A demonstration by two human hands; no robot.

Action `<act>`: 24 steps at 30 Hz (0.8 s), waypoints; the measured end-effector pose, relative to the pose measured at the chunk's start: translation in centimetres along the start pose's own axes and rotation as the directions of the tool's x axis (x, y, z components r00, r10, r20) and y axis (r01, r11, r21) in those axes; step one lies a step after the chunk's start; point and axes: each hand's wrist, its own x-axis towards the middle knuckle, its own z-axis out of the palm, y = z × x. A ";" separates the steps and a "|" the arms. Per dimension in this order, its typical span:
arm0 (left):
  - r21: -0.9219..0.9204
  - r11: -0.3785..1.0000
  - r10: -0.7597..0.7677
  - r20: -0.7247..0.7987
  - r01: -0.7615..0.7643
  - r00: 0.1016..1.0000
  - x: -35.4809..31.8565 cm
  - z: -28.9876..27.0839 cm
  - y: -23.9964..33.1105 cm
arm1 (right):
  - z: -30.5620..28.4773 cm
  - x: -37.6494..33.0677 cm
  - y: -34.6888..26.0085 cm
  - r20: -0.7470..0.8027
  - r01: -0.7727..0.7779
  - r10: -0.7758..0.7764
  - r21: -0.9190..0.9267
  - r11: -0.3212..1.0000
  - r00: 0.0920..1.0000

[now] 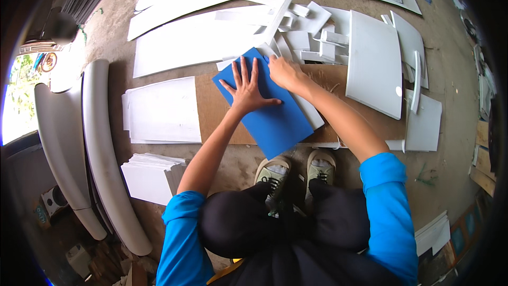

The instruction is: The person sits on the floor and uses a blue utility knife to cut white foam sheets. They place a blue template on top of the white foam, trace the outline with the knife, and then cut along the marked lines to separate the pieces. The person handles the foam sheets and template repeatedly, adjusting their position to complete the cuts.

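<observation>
The blue sheet (272, 120) is laid over the brown board (209, 103) and pressed by the wide-spread left hand (247, 94), probably against sliding. At its far-right edge, the right hand (286, 73) is curled; whether something is held cannot be told.

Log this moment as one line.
left hand: spread flat on blue board | right hand: curled at board's upper right edge, grip unclear | nearby: brown sheet, white offcuts

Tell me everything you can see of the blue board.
The blue board is a flat, plain rectangle, smooth, perhaps plastic or foam. It lies slanted across a brown board and a white piece. The left hand spreads on it; the right hand curls at its upper right edge, its grip unclear.
</observation>
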 end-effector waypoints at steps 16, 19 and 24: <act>0.017 0.999 -0.046 0.030 0.045 0.998 0.3 -0.2 -0.2 | -6.2 -7.7 1.3 -0.011 -0.002 0.002 0.015 1.000 1.000; 0.016 0.999 -0.048 0.038 0.048 0.998 0.3 0.0 0.0 | -4.2 -1.0 0.5 -0.068 0.024 -0.026 -0.030 0.999 0.997; -0.025 0.998 -0.050 0.028 0.051 0.998 0.0 -0.3 -0.1 | -1.8 2.2 -1.2 -0.039 0.045 -0.045 -0.017 0.999 0.998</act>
